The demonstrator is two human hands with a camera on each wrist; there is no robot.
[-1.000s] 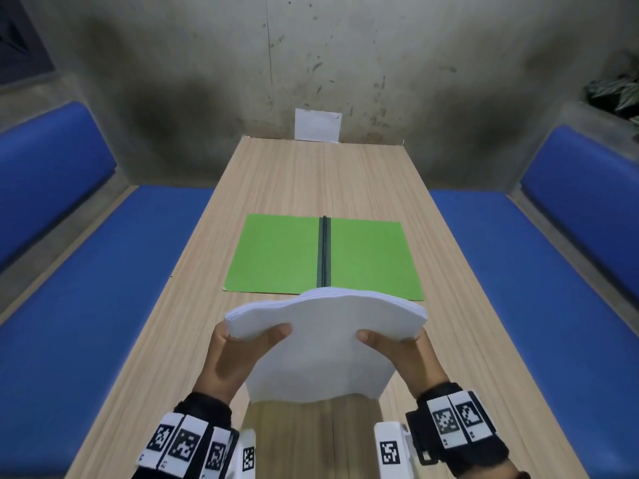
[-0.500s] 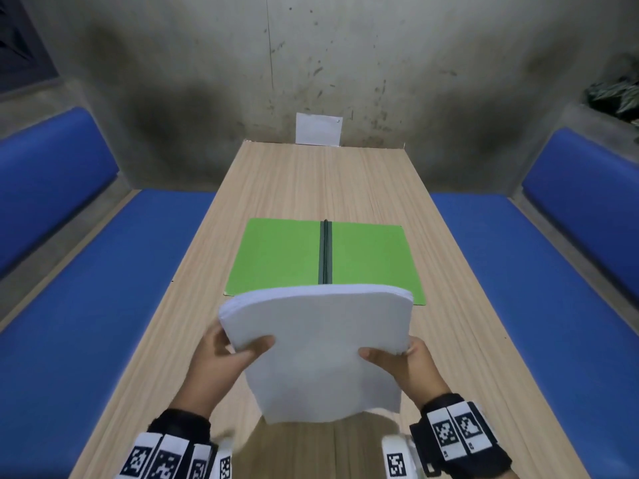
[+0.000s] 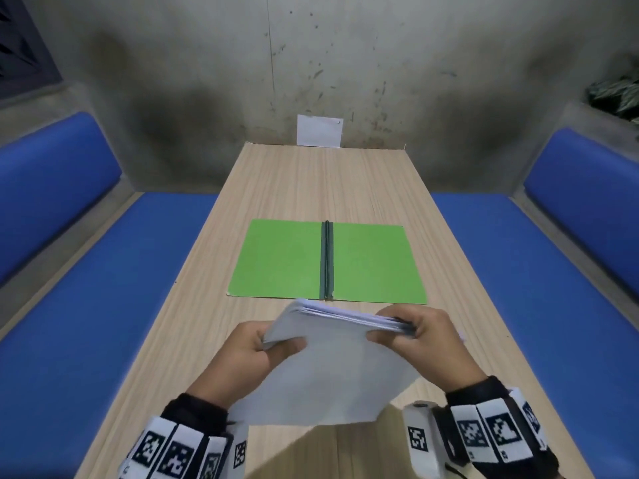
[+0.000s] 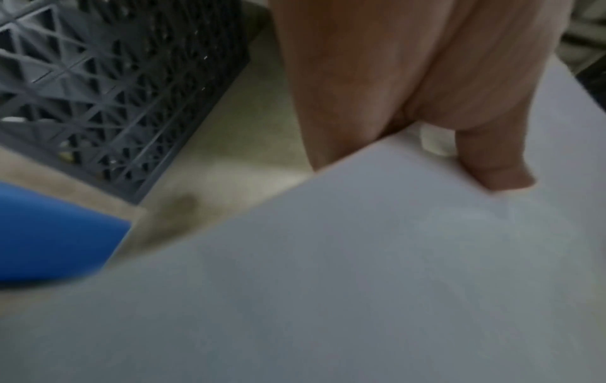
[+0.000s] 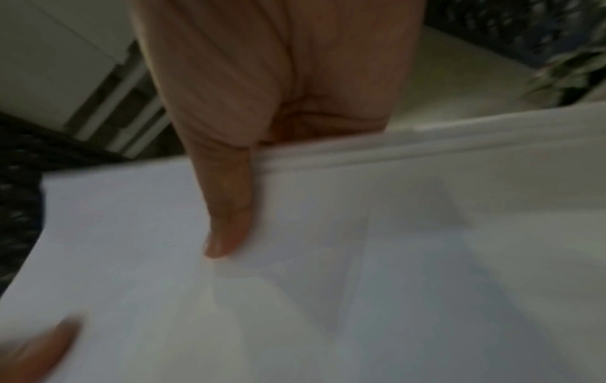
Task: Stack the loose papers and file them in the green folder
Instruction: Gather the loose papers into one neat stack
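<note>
I hold a thick stack of white papers (image 3: 332, 371) tilted above the near part of the wooden table (image 3: 311, 188). My left hand (image 3: 256, 350) grips its left edge, thumb on top. On the far right corner my right hand (image 3: 415, 337) pinches the stack, thumb on the top sheet. The green folder (image 3: 283, 261) lies open and flat just beyond the stack, its dark spine running down the middle. Up close, the left wrist view has the papers (image 4: 360, 272) under my thumb, and the right wrist view has the sheet edges (image 5: 426, 150) fanned beside my thumb.
A small white sheet (image 3: 320, 130) leans on the concrete wall at the table's far end. Blue padded benches (image 3: 86, 305) run along both sides of the table. A plant (image 3: 615, 95) sits on the ledge at far right.
The stack has swung from nearly upright with its top edge level to tilted and turned, its far edge slanting down to the right. Both hands shifted their grip, the right to the upper corner.
</note>
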